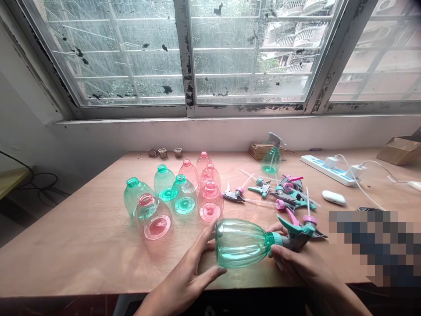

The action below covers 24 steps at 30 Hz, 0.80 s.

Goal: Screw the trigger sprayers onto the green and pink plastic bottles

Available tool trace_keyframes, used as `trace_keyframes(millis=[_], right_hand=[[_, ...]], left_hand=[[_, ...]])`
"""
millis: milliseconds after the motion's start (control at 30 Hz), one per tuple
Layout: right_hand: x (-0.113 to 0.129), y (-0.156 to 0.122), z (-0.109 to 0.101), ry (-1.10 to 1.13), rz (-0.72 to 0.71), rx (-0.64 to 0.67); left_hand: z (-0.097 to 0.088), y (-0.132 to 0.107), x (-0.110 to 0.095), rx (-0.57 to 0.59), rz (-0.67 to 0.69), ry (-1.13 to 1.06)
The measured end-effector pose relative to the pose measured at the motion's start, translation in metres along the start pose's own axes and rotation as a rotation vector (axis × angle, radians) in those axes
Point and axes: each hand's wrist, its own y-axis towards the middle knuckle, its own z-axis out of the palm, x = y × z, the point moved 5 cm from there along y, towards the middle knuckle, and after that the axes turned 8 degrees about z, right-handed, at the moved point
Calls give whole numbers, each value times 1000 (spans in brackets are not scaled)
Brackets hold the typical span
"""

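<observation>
A green clear plastic spray bottle (pixel 241 242) lies on its side between my hands, just above the table's front edge. My left hand (pixel 189 274) cups its round base with thumb and fingers spread around it. My right hand (pixel 297 259) grips the neck where the grey-and-teal trigger spray head (pixel 297 235) sits on the bottle. To the left stand several open bottles without heads, green ones (pixel 164 182) and pink ones (pixel 209 199).
A pile of loose pink and teal spray heads (pixel 287 193) lies right of centre. One assembled green spray bottle (pixel 272 156) stands near the wall. A white power strip (pixel 330 169), a small white case (pixel 333 197) and a cardboard box (pixel 399 150) are at right.
</observation>
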Motion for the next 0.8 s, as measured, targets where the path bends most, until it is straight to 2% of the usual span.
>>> trace_keyframes(millis=[233,467,800], right_hand=[[-2,0,-4,-4,5,-33],[0,-1,0,21,6,-26],[3,-1,-1,-96,-27,-20]], left_hand=[[0,0,-2,20,-78,-26],[1,1,0,-12,7,1],[-1,1,-5,-4,-38,-18]])
